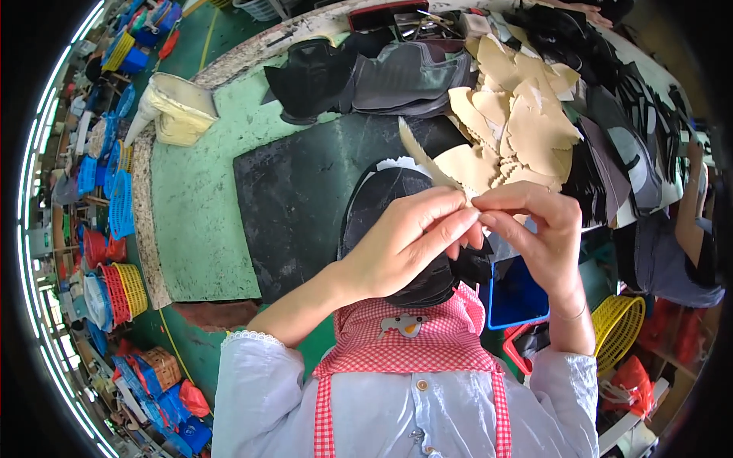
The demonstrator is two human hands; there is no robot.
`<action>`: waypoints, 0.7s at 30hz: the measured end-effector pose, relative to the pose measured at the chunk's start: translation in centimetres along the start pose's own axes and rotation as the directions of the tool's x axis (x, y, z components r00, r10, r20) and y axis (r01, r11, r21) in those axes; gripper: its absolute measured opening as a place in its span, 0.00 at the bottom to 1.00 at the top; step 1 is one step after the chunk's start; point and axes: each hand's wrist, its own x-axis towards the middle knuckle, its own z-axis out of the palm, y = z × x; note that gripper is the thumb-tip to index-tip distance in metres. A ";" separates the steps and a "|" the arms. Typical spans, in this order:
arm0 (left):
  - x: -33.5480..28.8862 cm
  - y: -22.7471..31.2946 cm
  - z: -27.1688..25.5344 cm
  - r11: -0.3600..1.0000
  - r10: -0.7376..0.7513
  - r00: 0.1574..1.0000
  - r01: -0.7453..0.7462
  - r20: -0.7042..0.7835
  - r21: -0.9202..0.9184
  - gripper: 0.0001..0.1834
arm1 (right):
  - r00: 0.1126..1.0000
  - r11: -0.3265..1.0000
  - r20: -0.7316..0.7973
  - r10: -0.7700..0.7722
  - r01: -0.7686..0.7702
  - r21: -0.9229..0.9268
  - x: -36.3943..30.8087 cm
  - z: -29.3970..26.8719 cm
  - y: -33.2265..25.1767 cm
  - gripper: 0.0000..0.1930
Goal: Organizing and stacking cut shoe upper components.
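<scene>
My left hand (416, 237) and my right hand (544, 229) meet above the front of the bench, thumbs and fingertips pinched together. Between them they grip the edge of a thin beige leather-like piece (416, 151), which rises from the left fingers and is seen nearly edge-on. Just beyond, a loose pile of similar beige pieces (538, 126) with zigzag edges spreads over the bench. Below the left hand lies a stack of black rounded pieces (382, 202), partly covered by that hand and wrist.
A black mat (294, 206) covers part of the green bench top (187, 221). Dark cut pieces (412, 76) lie at the back, beside a tool tray (427, 27). A glue-crusted container (183, 114) stands far left. More black pieces (603, 168) and another person (672, 248) are right; a blue crate (519, 294) sits below.
</scene>
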 end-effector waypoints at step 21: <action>-0.2 -4.0 -0.9 0.901 -0.103 0.992 0.125 0.075 -0.416 0.06 | 0.705 0.099 0.116 0.700 -0.256 0.961 -0.4 1.6 1.3 0.14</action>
